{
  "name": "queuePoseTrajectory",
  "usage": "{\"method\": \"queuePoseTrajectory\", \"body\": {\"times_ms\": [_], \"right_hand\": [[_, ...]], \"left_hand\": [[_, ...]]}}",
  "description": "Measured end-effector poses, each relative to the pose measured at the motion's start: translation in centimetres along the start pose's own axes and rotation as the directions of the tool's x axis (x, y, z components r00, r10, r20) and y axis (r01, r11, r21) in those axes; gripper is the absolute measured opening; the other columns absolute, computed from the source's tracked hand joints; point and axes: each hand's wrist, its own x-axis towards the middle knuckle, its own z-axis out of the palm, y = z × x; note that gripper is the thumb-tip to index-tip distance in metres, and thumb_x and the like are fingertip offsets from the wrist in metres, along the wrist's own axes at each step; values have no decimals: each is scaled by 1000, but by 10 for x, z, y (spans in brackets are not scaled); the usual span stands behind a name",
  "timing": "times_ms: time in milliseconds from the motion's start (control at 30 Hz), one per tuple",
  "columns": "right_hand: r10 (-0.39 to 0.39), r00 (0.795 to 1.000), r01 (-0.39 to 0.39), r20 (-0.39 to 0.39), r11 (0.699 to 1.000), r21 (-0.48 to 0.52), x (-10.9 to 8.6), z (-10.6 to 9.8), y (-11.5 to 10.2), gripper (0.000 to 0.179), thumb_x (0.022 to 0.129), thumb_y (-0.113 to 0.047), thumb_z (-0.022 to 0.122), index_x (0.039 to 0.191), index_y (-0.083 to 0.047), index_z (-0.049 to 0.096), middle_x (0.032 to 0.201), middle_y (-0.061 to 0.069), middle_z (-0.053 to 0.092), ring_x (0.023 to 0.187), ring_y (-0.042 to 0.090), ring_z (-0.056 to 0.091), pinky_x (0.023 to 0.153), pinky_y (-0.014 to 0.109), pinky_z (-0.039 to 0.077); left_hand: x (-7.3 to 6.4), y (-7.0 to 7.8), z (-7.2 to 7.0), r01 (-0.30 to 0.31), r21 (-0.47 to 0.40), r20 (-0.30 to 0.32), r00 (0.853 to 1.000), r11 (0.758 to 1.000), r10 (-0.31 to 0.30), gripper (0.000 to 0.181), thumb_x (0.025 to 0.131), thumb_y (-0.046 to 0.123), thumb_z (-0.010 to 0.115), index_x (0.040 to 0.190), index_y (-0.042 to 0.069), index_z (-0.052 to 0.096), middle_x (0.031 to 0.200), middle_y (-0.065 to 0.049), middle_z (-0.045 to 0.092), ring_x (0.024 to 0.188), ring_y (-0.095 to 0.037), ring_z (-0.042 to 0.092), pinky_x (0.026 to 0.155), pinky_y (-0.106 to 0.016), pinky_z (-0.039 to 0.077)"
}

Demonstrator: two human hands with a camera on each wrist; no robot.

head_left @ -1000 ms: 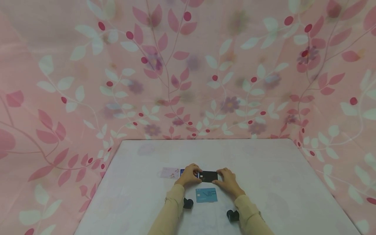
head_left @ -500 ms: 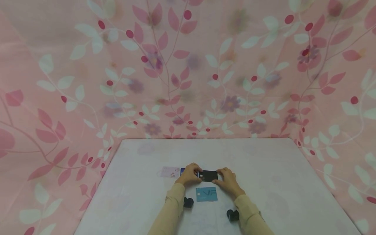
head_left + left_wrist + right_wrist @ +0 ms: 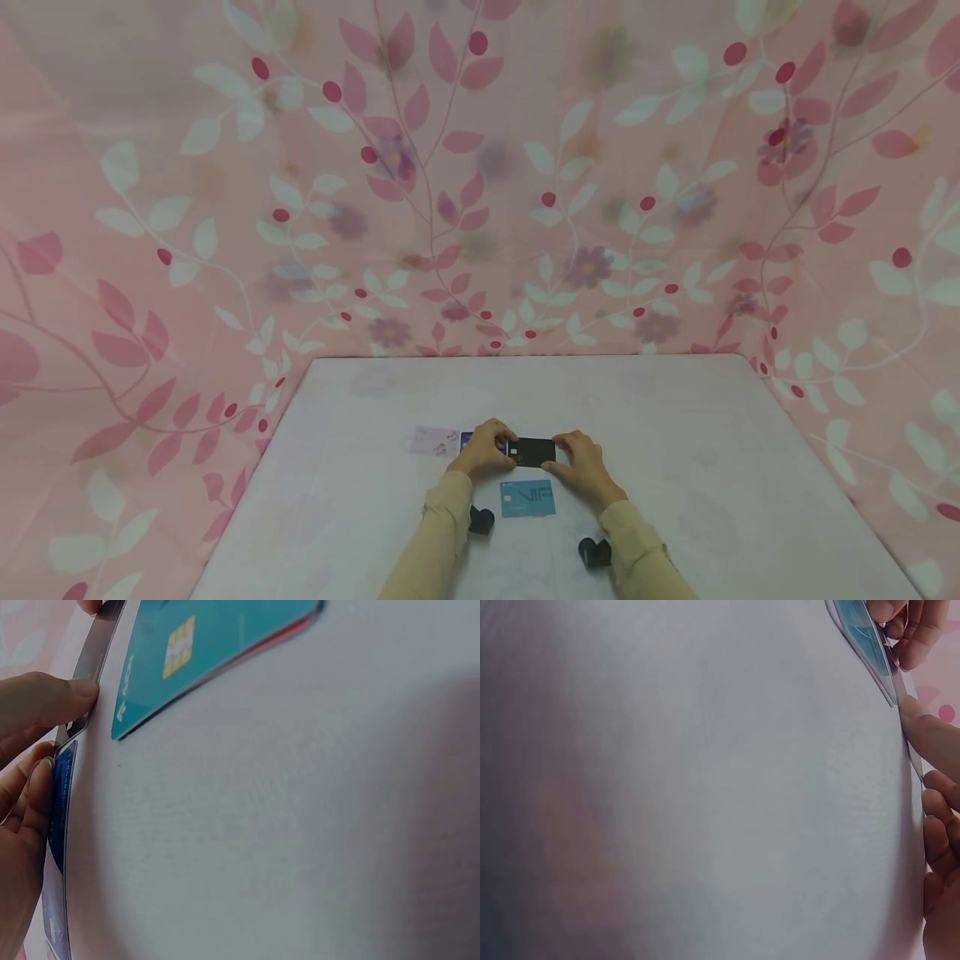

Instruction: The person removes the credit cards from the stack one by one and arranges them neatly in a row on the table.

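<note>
A black bank card (image 3: pixel 534 452) with a chip lies level near the middle of the table, held at both ends. My left hand (image 3: pixel 483 450) grips its left edge between thumb and fingers. On the opposite edge my right hand (image 3: pixel 585 462) pinches with thumb and fingertips. Partly hidden behind the left hand is a dark blue card (image 3: pixel 467 438), its edge also visible in the left wrist view beside the fingers. Nearer the body lies a teal card (image 3: pixel 527 498) marked VIP, with a gold chip (image 3: pixel 179 647) showing up close in the left wrist view.
A pale pink card (image 3: pixel 433 441) with a flower print lies left of the blue one, in the same row. The white-covered table (image 3: pixel 675 417) meets a pink floral curtain (image 3: pixel 480 208) at its back and sides. Black wrist devices (image 3: pixel 482 521) show beside both sleeves.
</note>
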Motion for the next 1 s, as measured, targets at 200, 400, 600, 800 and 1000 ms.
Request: {"method": "queuePoseTrajectory", "body": {"times_ms": [200,400,600,800,1000], "right_hand": [[-11,1000,11,-18,1000,4,-1,2,4,47,72,-27,80,108,-2,64,100,9,61,96,28,53,86,51,35],[-27,999,27,-36,1000,15,-2,1,5,47,71,-27,81,106,-1,64,97,9,61,95,28,52,84,51,34],[-28,999,29,-37,999,27,-4,3,6,46,71,-26,81,105,-1,64,97,8,60,94,27,53,85,52,35],[-34,999,36,-41,999,39,-5,4,7,45,71,-26,81,106,-2,64,96,7,59,93,26,52,84,51,35],[-50,998,52,-39,997,53,-5,2,5,45,73,-25,80,108,-1,65,98,9,61,95,28,53,86,55,36]], "left_hand": [[-1,2,1,24,9,0,1000,1000,-24,37,61,5,80,96,2,70,91,-5,55,82,-15,49,72,-23,43],[-1,2,2,4,17,-19,1000,1000,-3,37,60,5,80,95,2,70,92,-4,56,82,-15,51,74,-24,45],[-2,-3,5,8,19,-13,1000,1000,-8,36,60,6,79,95,3,70,93,-3,55,83,-14,49,74,-25,44],[-4,-2,5,36,27,4,999,999,-36,39,62,8,80,99,4,69,95,-2,55,85,-14,49,76,-26,44],[-6,3,2,50,38,7,999,998,-50,42,65,8,80,105,3,68,95,-2,53,86,-15,49,77,-27,44]]}}
